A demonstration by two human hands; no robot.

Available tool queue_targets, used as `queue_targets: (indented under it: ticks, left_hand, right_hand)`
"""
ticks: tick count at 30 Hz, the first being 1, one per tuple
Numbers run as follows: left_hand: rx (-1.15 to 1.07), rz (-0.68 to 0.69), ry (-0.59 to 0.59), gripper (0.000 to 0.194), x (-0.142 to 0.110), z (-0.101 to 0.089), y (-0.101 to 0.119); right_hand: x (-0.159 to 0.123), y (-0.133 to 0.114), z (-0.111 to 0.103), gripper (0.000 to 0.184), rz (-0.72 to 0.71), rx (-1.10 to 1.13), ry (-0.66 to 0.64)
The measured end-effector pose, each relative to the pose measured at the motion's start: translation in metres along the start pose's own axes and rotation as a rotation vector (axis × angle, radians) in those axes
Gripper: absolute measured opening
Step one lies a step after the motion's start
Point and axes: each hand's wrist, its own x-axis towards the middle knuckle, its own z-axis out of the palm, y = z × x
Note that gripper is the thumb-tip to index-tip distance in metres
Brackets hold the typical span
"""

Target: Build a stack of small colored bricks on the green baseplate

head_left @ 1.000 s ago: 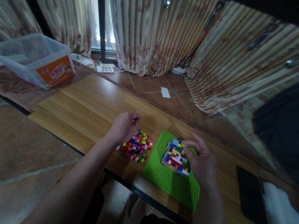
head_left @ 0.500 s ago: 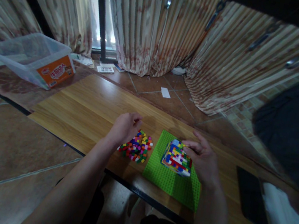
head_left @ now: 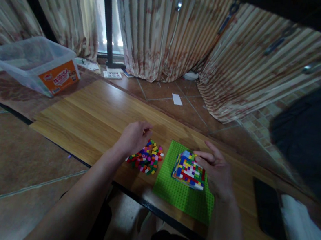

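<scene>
A block built of many-coloured small bricks [head_left: 189,169] stands on a green studded baseplate [head_left: 178,193] on the wooden table [head_left: 92,116]. My right hand [head_left: 216,171] rests against the block's right side with fingers curved over its far top edge. To the left of the baseplate lies a pile of several loose coloured bricks [head_left: 147,158]. My left hand [head_left: 133,136] hovers at the pile's far left edge, its fingers curled in a pinch; what they hold, if anything, is too small to make out.
A clear plastic tub with an orange label [head_left: 34,62] sits at the far left. A dark phone [head_left: 269,209] and a white cloth [head_left: 302,232] lie on the table at the right. Striped curtains [head_left: 176,27] hang behind, with papers [head_left: 177,99] on the tiled floor.
My right hand has drawn slightly back from the block's top to its right side. My left hand has stayed at the loose bricks.
</scene>
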Motion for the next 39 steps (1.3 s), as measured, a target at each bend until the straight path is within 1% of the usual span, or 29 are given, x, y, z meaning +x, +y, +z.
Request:
queue_targets:
  ticks: [6, 16, 21, 26, 28, 31, 33, 37, 39]
  left_hand:
    - [-0.003, 0.011, -0.007, 0.026, -0.002, -0.001, 0.001]
    - [-0.01, 0.029, -0.019, 0.026, -0.003, 0.002, 0.003]
    - [-0.016, 0.026, -0.033, 0.026, -0.003, 0.003, 0.006]
    - [-0.015, 0.035, -0.018, 0.026, -0.002, 0.003, 0.001]
    - [-0.008, 0.027, -0.012, 0.026, -0.001, 0.003, -0.001]
    - [0.003, 0.013, -0.004, 0.026, 0.0, 0.003, -0.002]
    - [0.0, 0.015, -0.004, 0.026, 0.0, 0.002, -0.001]
    - [0.005, 0.022, -0.007, 0.026, 0.0, 0.002, -0.002]
    - [0.02, 0.026, -0.006, 0.027, 0.001, 0.001, -0.005]
  right_hand:
    - [0.0, 0.001, -0.001, 0.077, 0.044, 0.044, -0.005]
    - [0.003, 0.008, -0.004, 0.066, 0.141, 0.082, -0.01]
    - [0.003, 0.008, -0.004, 0.065, 0.184, 0.093, 0.002]
    - [0.002, 0.005, -0.006, 0.065, 0.219, 0.148, -0.049]
    - [0.002, 0.003, -0.006, 0.061, 0.221, 0.189, -0.026]
    - [0.003, 0.003, -0.004, 0.049, 0.195, 0.23, 0.084]
    - [0.004, 0.003, -0.002, 0.045, 0.174, 0.213, 0.122]
    - [0.003, 0.005, 0.003, 0.044, 0.164, 0.125, 0.068]
    - [0.002, 0.005, 0.004, 0.043, 0.168, 0.098, 0.063]
